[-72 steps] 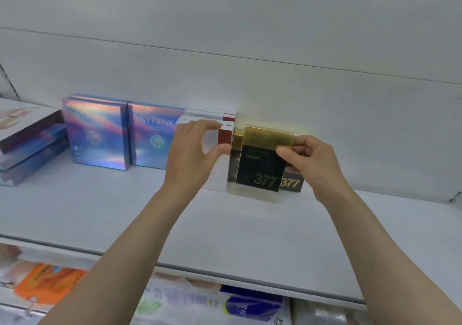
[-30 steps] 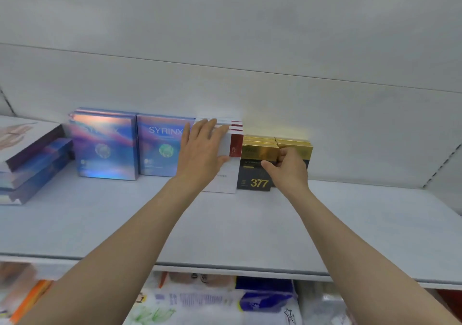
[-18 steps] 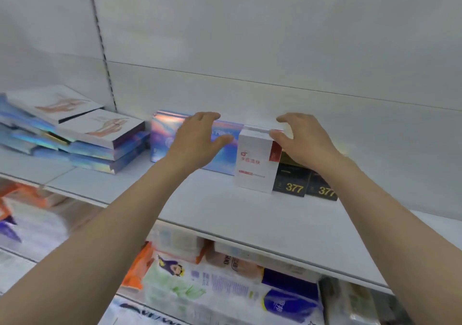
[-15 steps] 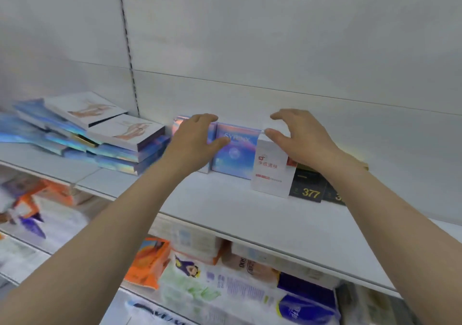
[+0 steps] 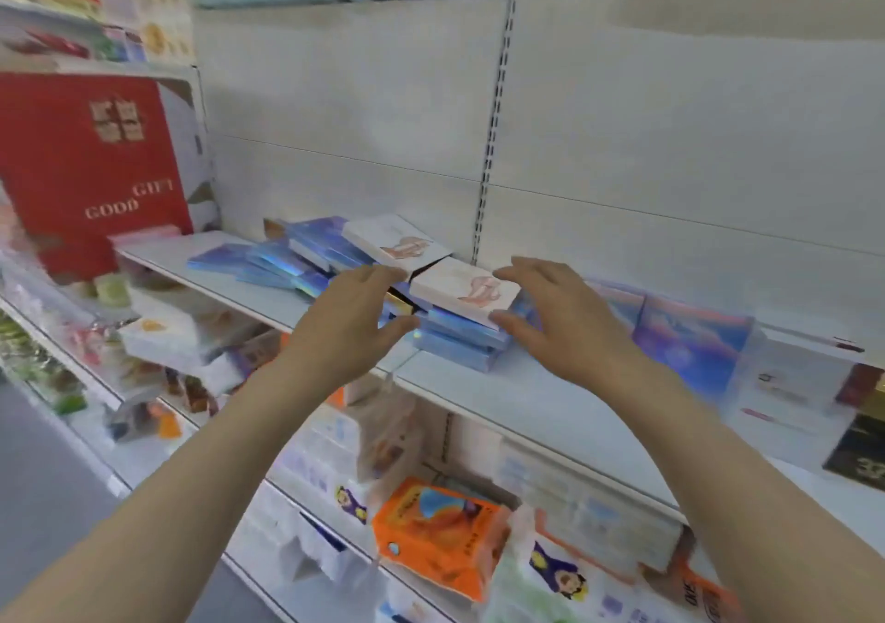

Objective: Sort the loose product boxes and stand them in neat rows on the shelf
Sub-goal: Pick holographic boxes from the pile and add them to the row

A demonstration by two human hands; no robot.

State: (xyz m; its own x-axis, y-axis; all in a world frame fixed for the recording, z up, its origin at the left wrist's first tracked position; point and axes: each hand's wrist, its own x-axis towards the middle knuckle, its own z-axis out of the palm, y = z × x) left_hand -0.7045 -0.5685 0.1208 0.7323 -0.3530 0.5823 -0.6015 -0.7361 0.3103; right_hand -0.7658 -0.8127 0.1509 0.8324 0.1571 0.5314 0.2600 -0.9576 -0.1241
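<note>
Both hands [image 5: 459, 320] hover spread either side of the flat box stack [image 5: 459, 323]

2 bare forearms, no sleeves; left grip [image 5: 352, 323] & right grip [image 5: 562, 323] ungloved, no rings.

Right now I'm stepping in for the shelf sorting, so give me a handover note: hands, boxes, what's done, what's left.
Left hand open, holds nothing, at the left of the loose pile.
Right hand open, holds nothing, by the white-topped box on the flat stack of blue boxes.
Done: holographic boxes stand in a row to the right.
Left: the flat, scattered boxes on the shelf need sorting and standing.
</note>
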